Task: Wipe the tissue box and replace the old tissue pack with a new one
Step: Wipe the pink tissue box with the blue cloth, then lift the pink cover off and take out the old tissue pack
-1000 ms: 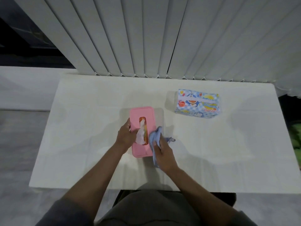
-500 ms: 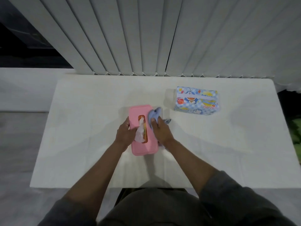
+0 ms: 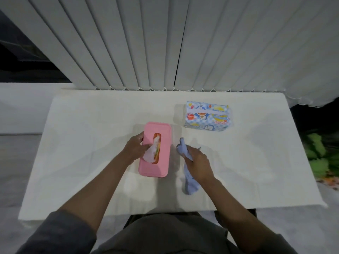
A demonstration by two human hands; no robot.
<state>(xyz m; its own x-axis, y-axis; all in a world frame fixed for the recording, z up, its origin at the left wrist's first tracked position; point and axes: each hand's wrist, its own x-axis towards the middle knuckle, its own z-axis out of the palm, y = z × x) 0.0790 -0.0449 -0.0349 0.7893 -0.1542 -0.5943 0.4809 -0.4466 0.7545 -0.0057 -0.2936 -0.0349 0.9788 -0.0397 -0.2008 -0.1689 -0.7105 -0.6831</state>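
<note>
We see the left hand (image 3: 135, 147) resting against the left side of the pink tissue box (image 3: 155, 149), fingers curled around the white tissue (image 3: 150, 154) sticking out of the top slot. The box lies flat near the middle of the white table (image 3: 88, 143). The right hand (image 3: 199, 164) is just right of the box, apart from it, fist closed on a blue cloth (image 3: 189, 173) that trails onto the table. The new tissue pack (image 3: 207, 116) sits farther back on the right. Both forearms reach forward from grey sleeves (image 3: 58, 233).
</note>
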